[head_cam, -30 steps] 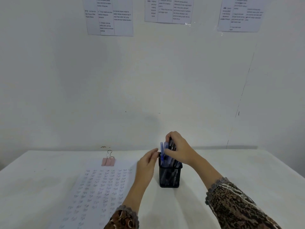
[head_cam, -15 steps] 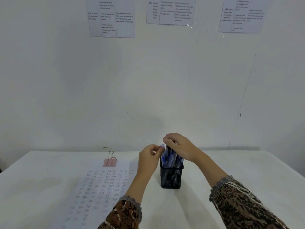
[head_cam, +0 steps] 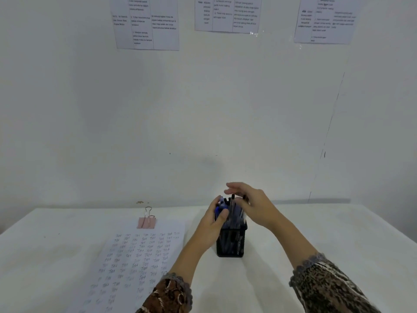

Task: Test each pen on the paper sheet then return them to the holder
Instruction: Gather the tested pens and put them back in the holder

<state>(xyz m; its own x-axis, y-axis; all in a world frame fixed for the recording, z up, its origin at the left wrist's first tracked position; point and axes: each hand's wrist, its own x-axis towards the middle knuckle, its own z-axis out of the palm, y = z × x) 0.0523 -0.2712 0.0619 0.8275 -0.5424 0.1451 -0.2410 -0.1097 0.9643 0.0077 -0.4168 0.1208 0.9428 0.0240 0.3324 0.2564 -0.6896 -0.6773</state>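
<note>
A black mesh holder (head_cam: pixel 230 246) stands on the white table, right of the paper sheet (head_cam: pixel 140 258). Several blue and black pens (head_cam: pixel 233 212) stick up out of it. My left hand (head_cam: pixel 213 222) grips the bundle of pens from the left, thumb in front and fingers behind. Just above and to the right of the pen tops hovers my right hand (head_cam: pixel 252 206), its fingers stretched out and slightly blurred, holding nothing that I can see. The sheet is covered with rows of small handwritten test marks.
A pink binder clip (head_cam: pixel 146 222) holds the far edge of the sheet. The white table (head_cam: pixel 338 240) meets a white wall just behind the holder. Three printed notices (head_cam: pixel 146 23) hang high on that wall.
My right hand has let go of the pen tops and lifted, its fingers spreading out. My left hand has closed round the left side of the pens.
</note>
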